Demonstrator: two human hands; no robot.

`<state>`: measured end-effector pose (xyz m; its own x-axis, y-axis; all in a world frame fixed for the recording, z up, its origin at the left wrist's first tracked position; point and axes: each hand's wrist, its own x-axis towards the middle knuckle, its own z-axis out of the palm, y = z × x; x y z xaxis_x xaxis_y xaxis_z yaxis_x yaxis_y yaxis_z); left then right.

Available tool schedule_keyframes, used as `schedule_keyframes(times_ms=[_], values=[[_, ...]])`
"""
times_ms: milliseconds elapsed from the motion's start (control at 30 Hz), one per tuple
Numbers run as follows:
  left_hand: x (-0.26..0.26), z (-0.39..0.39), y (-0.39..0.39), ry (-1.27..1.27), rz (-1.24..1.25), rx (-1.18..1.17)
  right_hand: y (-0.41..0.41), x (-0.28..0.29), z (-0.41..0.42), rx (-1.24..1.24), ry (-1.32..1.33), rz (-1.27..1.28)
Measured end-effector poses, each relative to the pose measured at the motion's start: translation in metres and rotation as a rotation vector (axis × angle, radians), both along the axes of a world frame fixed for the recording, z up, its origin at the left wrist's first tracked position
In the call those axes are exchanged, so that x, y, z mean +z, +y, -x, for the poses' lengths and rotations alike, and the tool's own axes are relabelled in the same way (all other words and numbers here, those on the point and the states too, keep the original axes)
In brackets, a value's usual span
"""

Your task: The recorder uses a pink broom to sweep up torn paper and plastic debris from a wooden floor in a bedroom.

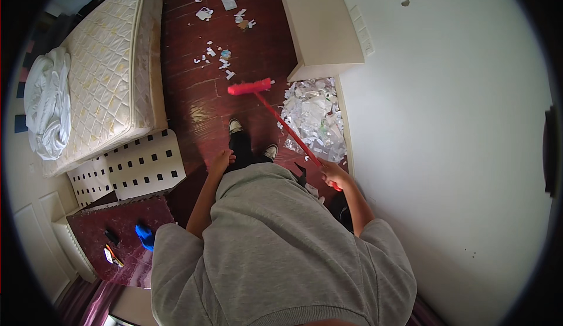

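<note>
My right hand [335,174] grips the upper end of the red handle of a broom [288,128]. The red bristle head [250,87] is ahead of my feet, over the dark red wooden floor. My left hand [223,161] hangs beside my left thigh with its fingers curled and nothing seen in it. A large heap of paper scraps and clear plastic [314,117] lies to the right of the broom handle, against the wall. Smaller white scraps [211,52] are scattered on the floor beyond the bristles.
A quilted mattress [105,62] with a crumpled white cloth [50,101] stands left, above a white slotted panel [145,165]. A beige cabinet [323,22] juts out ahead right. A dark red tabletop [123,264] at lower left holds a blue item [144,237]. More litter [228,2] lies farther ahead.
</note>
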<state>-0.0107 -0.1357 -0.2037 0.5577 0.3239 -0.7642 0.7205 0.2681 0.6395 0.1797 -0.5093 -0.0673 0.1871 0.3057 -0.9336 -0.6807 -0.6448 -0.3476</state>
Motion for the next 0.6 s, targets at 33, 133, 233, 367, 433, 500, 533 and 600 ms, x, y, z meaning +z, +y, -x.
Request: schedule_keyframes(times_ms=[33,133,233,367,433,500,533,600], values=[[0.005,-0.007,-0.003,-0.001,-0.002,-0.027,-0.02,0.011,0.0,0.043,0.015,0.065],[0.017,-0.018,-0.011,-0.037,-0.031,-0.126,-0.088,0.036,-0.001,0.267,-0.071,0.206],[0.012,-0.029,-0.015,-0.055,-0.033,-0.138,-0.136,0.052,0.015,0.825,-0.802,0.227],[0.008,-0.039,-0.014,-0.086,0.02,-0.029,-0.106,0.135,0.023,0.948,-0.811,0.407],[0.013,-0.042,-0.009,-0.073,0.033,0.005,-0.099,0.141,0.017,0.985,-0.866,0.396],[0.015,-0.038,-0.005,-0.123,-0.022,0.022,-0.091,0.142,0.006,0.915,-0.865,0.347],[0.016,-0.034,-0.001,-0.17,-0.076,0.023,-0.087,0.134,0.002,0.933,-0.876,0.336],[0.011,-0.018,0.009,-0.178,-0.11,0.071,-0.075,0.105,-0.003,0.825,-0.984,0.159]])
